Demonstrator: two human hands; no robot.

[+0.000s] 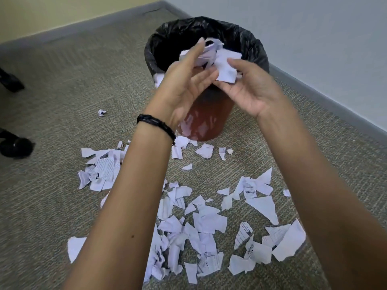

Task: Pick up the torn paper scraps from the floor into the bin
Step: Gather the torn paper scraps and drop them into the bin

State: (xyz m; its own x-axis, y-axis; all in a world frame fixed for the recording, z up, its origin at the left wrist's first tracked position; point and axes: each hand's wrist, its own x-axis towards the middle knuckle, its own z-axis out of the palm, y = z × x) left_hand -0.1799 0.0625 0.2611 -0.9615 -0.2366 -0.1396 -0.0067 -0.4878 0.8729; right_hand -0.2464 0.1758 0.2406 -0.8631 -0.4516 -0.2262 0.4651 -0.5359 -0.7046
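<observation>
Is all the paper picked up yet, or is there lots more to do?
Not yet. Both hands, left hand and right hand, hold a bunch of scraps over the bin. Many torn scraps lie on the carpet, so most is left.

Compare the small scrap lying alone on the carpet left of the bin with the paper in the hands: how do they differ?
The lone scrap is one small crumpled ball; the held bundle is several larger, flatter pieces. The lone scrap lies on the carpet, untouched; the held bundle is up over the bin, between the left hand and right hand. Both are white torn paper.
</observation>
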